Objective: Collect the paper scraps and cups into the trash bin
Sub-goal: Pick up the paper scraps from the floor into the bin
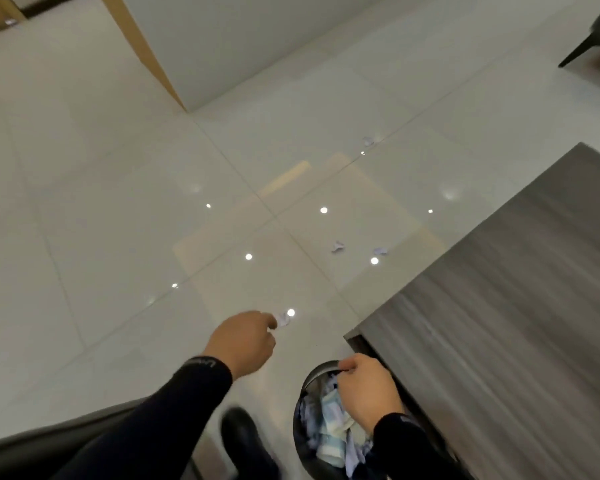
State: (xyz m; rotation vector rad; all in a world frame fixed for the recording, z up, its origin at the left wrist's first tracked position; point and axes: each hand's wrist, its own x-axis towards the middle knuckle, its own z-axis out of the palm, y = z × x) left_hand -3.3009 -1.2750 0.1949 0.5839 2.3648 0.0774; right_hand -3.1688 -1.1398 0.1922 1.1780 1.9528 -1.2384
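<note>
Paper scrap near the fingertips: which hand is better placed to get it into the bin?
Left. The left hand has its fingertips at the paper scrap, though a pinch isn't clear. The right hand grips the trash bin by its rim, so it is occupied.

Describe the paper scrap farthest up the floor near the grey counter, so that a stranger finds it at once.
Find the grey wood-grain counter on the right and go to its far corner. Left of that corner, a white paper scrap lies on the tiled floor beside a tile joint. Unlike the two scraps nearer the person, it lies alone.
</note>
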